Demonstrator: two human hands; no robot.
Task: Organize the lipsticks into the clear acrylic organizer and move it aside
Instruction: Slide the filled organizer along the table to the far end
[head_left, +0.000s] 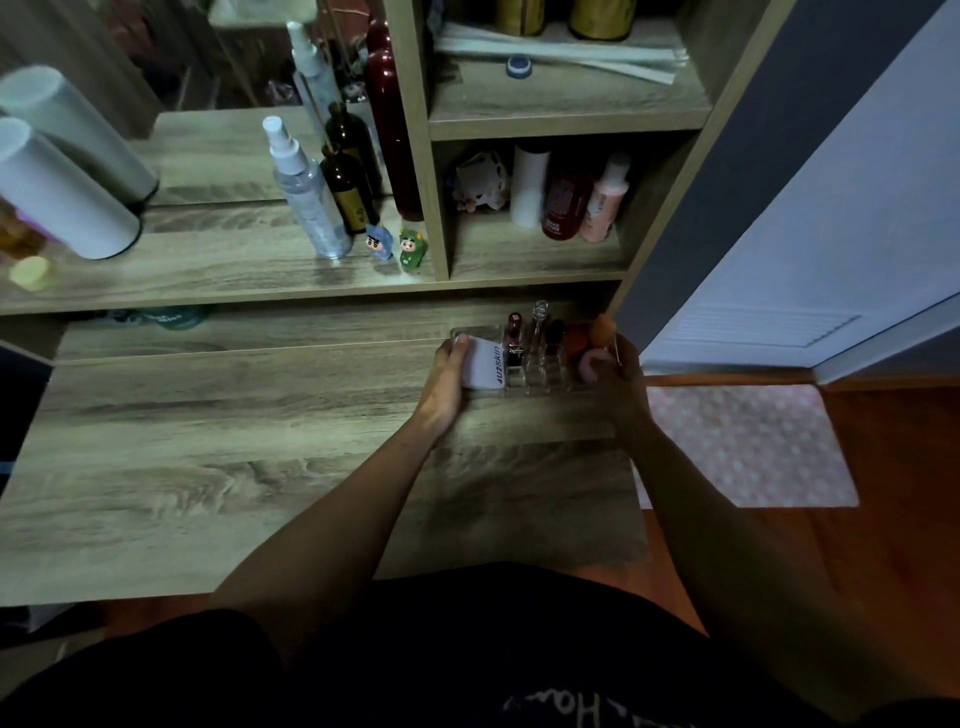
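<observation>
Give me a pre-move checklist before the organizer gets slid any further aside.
1. Left hand on the organizer's left end: ok.
2. Right hand on its right end: ok.
3. Clear acrylic organizer resting flat on the desk: cannot tell.
4. Lipstick upright in its slot: ok.
5. White compact seated in the left compartment: ok.
6. Orange sponge secure at the right end: cannot tell.

The desk (208, 467) is matt grey wood grain — the organizer (540, 374) clear glossy plastic, the spray bottle (306, 197) likewise, the floor (909, 467) polished wood.
</observation>
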